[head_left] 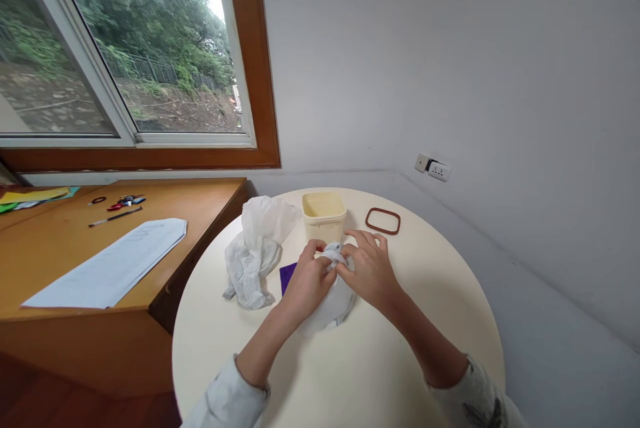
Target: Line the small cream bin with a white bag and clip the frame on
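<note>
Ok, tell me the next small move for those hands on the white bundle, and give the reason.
Probably pull the gathered top tighter. Both the left hand and right hand pinch the bunched neck of the white bundle on the round table, and the body below looks loose. The cream tub stands just behind, so keep the pull low.

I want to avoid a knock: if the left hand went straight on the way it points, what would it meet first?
Probably the cream tub: the left hand points up-table toward it over the white bundle; depth is unclear.

left hand [306, 281], right hand [367, 267], fingertips pinched together
</note>
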The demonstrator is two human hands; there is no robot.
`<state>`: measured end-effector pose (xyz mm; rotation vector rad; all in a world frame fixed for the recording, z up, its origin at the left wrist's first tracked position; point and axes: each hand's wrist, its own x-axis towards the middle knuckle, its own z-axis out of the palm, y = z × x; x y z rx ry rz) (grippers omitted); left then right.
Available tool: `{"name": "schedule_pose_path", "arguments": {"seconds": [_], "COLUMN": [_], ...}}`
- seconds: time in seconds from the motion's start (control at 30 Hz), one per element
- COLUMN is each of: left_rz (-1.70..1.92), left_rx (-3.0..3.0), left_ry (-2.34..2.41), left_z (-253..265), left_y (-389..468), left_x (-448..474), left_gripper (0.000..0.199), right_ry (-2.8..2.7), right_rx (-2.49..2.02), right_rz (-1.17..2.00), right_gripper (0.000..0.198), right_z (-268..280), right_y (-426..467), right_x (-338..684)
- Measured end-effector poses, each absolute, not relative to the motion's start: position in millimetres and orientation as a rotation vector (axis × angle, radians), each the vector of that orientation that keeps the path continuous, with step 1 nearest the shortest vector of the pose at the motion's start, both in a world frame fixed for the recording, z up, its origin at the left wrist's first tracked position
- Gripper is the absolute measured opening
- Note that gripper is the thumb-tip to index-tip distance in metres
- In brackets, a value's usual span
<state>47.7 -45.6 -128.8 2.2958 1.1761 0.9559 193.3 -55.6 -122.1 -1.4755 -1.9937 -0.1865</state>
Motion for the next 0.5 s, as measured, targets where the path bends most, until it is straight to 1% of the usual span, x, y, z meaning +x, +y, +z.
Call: {"name": "schedule_pose_path", "arguments": {"seconds": [0.13,0.3,0.5], "left_rz": [1.01,1.032,0.941], "left_rx": [2.329,2.333,2.353], "left_ry": [1.053,0.959,0.843], "left_z": [-129.5,-129.6,-124.7], "left_y": [-47.7,-47.8,-49.3], "left_x": [43.7,39.6,35.5], "left_gripper": [0.019,0.017,0.016], "right_ry": [-1.964,-1.968,-1.999], "right_rx": [-1.5,-1.54,-1.509], "right_rz": [-0.15,0.02,0.161], "right_gripper": [0.01,0.013,0.018], "right_z": [-122.3,-121.7,-118.8], "right_y": [-53.2,-51.0,-52.2], "right_x": [199.5,206.1,209.3]}}
